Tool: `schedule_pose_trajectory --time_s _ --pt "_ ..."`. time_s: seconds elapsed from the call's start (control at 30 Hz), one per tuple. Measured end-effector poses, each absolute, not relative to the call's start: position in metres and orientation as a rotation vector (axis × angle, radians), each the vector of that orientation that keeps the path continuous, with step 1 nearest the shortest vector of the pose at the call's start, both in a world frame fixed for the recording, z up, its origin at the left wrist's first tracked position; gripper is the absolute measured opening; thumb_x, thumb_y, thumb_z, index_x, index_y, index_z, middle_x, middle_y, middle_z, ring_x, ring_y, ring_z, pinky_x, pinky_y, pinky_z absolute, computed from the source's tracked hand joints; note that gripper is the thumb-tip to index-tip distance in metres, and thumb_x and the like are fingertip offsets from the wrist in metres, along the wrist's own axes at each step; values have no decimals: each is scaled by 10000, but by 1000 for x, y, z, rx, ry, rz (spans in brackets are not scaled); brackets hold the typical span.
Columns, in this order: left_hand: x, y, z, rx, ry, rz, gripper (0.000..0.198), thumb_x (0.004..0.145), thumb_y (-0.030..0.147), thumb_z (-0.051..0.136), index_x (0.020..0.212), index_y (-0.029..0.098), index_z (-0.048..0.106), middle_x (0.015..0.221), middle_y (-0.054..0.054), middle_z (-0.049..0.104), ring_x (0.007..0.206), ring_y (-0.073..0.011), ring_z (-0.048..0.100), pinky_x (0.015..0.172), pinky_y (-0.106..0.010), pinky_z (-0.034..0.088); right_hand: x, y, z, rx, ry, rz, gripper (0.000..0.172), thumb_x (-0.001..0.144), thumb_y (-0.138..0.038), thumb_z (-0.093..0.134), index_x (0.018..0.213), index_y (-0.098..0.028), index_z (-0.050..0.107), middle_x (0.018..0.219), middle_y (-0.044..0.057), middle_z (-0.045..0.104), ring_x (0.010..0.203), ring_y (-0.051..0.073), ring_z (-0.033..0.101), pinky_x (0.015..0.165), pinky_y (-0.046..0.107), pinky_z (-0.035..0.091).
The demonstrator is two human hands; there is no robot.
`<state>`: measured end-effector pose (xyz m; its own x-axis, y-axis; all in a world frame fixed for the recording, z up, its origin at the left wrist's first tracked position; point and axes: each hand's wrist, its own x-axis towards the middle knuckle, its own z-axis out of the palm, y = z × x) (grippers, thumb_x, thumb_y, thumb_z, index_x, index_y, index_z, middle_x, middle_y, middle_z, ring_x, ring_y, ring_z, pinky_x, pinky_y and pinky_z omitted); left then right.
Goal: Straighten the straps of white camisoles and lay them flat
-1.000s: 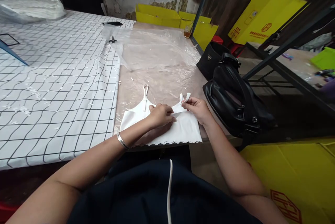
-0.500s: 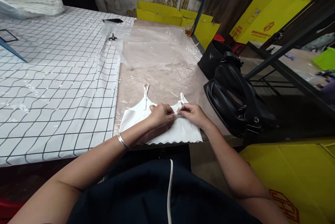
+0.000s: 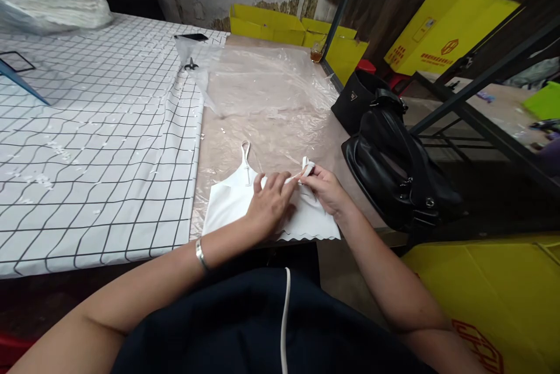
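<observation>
A white camisole top (image 3: 227,202) with thin straps and a wavy lower hem lies at the table's near edge. My left hand (image 3: 269,202) rests across its middle with fingers stretched and spread, the index fingertip reaching to the right strap. With thumb and fingers pinched together, my right hand (image 3: 326,187) grips that shoulder strap (image 3: 308,167), which is folded into a small loop. On the other side, the left strap (image 3: 245,152) stretches away from me in a narrow loop on the plastic. Fabric under my left palm is hidden.
Clear plastic film (image 3: 266,85) covers the brown tabletop. To the left lies a checked cloth (image 3: 109,158) with white scraps. Small black snips (image 3: 191,63) lie farther back. Black bags (image 3: 394,164) stand at the right edge, near a glass cup (image 3: 315,54) and yellow boxes (image 3: 450,30).
My left hand has opened from a pinch and spread over the top. The right hand has shifted slightly away from me, and now holds the strap folded at its loop.
</observation>
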<state>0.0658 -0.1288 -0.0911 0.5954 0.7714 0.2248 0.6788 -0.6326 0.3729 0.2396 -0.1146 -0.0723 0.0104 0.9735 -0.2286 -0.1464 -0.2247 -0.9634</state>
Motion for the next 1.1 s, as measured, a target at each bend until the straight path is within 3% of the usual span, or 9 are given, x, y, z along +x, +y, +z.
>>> schedule_pose_trajectory --time_s 0.07,0.17,0.3,0.4,0.5,0.57,0.67,0.9,1.1 --pt "59 -146 -101 2732 919 528 569 940 408 562 1435 145 463 1513 -152 373 1399 -339 304 1148 -540 85 243 -101 -59 -1260 -705 1466 259 642 -194 749 809 -164 553 799 38 629 765 160 589 712 249 465" --pt "54 -161 -113 2775 607 374 624 962 564 450 1442 166 463 1520 -115 372 1437 -330 258 1169 -539 87 250 -72 -43 -1338 -512 1400 77 807 -92 591 855 -148 572 816 55 643 760 141 612 683 224 482" --pt "56 -162 -116 2759 517 330 632 969 577 422 1466 186 440 1522 -110 366 1455 -318 231 1179 -542 79 256 -36 -32 -1585 -781 1340 102 971 -124 487 917 -117 573 775 58 631 660 115 575 647 215 473" --pt "43 -162 -109 2768 486 462 623 973 594 396 1453 200 448 1497 -95 413 1418 -307 311 1172 -533 115 264 -31 -25 -1828 -1026 1325 297 1022 -258 460 818 -75 573 632 40 555 556 101 511 594 223 420" --pt "-1 -167 -98 2630 963 722 489 1005 491 361 1270 143 578 1270 -136 601 1167 -271 540 1024 -451 360 283 -57 -17 -1960 -1116 1142 392 910 -312 658 615 -97 515 502 4 443 467 75 389 497 217 291" --pt "-38 -170 -89 2414 1490 702 420 986 446 374 1066 122 629 1043 -151 647 962 -273 580 865 -429 423 297 -93 -17 -2049 -1231 933 435 762 -306 806 549 -116 478 465 -14 392 460 68 311 463 236 185" --pt "-74 -174 -78 2076 1942 371 385 951 474 393 909 158 609 956 -135 627 918 -315 561 819 -475 388 307 -154 -32 -2264 -1501 832 454 704 -505 777 587 -150 520 536 8 486 506 117 393 467 250 212" --pt "-57 -178 -76 2056 1978 174 367 938 510 477 874 157 555 938 -107 600 936 -287 530 824 -447 324 298 -214 -76 -2198 -1462 674 468 656 -634 417 607 -184 533 584 43 519 565 178 452 542 285 317" --pt "-47 -188 -80 2068 2091 172 293 932 432 532 911 141 562 994 -114 587 980 -295 524 842 -461 315 300 -219 -78 -2022 -1168 719 433 583 -611 544 621 -179 530 578 26 500 564 163 444 526 258 331"
